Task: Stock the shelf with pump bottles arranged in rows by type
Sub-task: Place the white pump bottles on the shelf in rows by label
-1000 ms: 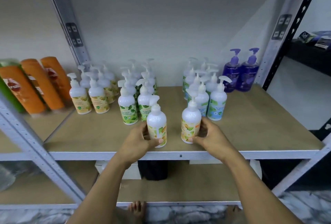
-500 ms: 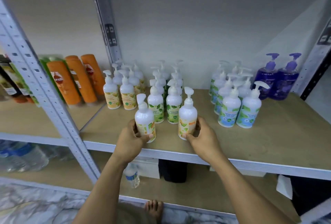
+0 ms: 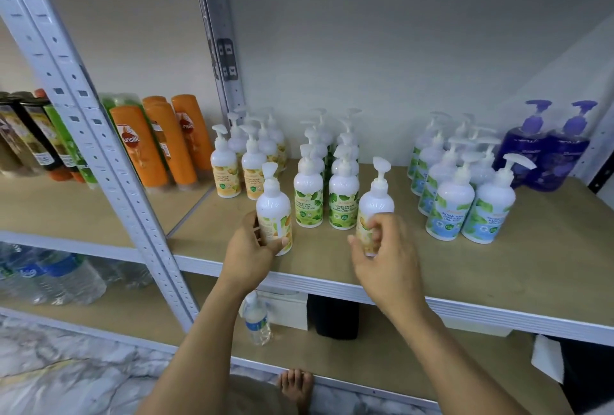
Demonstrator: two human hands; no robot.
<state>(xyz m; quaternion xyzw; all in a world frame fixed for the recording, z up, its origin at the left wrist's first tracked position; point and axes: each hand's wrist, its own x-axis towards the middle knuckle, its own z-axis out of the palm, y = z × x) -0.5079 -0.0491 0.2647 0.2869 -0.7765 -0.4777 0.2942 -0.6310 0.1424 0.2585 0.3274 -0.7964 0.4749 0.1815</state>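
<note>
- The left hand [image 3: 247,248] comes up from below on a forearm angled to the right. Its fingers and thumb wrap the lower body of the first yellow-label pump bottle [image 3: 274,212].
- That bottle stands upright near the front edge of the shelf [image 3: 531,268], just ahead of the yellow-label row [image 3: 226,178].
- The right hand [image 3: 385,255] shows its back to the camera. Its fingers curl round the lower half of the second yellow-label pump bottle [image 3: 375,195], thumb on the left side.
- That bottle stands upright in front of the green-label rows [image 3: 309,198].
- The right hand covers most of the label, and its fingertips are blurred, so how firmly they press cannot be told.
- The blue-label rows [image 3: 455,208] and two purple pump bottles [image 3: 545,155] stand further right; their back bottles are largely hidden by the front ones.
- The orange Sunsilk bottles [image 3: 143,149] lean in the next bay, partly behind the grey upright [image 3: 99,135].
- Below the shelf, a water bottle [image 3: 255,318] stands behind the left wrist.
</note>
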